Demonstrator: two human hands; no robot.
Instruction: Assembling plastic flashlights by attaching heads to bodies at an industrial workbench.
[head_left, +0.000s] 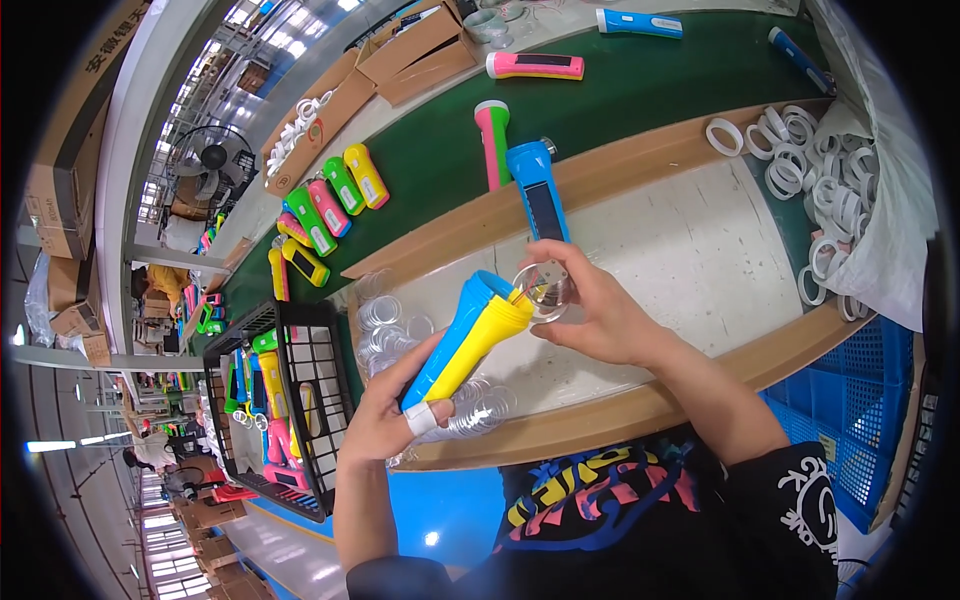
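Evidently the work sits on a long counter [690, 270], with a dark green belt [425, 195] along its far side and a low cardboard border [660, 160] round the working area. To the left, the black basket [286, 370] stands near the left forearm, so elbow room is tight there; the widest space for moving is right of the hands, up to the heaped white rings [830, 190]. A blue flashlight [542, 200] leans over the border's far edge, just beyond the right hand [590, 305], and could get knocked.

Over the counter, the blue-and-yellow flashlight [465, 345] is tilted, its open head up and to the right; the left hand [385, 410] wraps its lower end. The right hand pinches a clear round piece [547, 288] at that mouth, with what look like thin leads between. I'd judge this the head-fitting step; the next move calls for tucking the leads in and seating the piece squarely.
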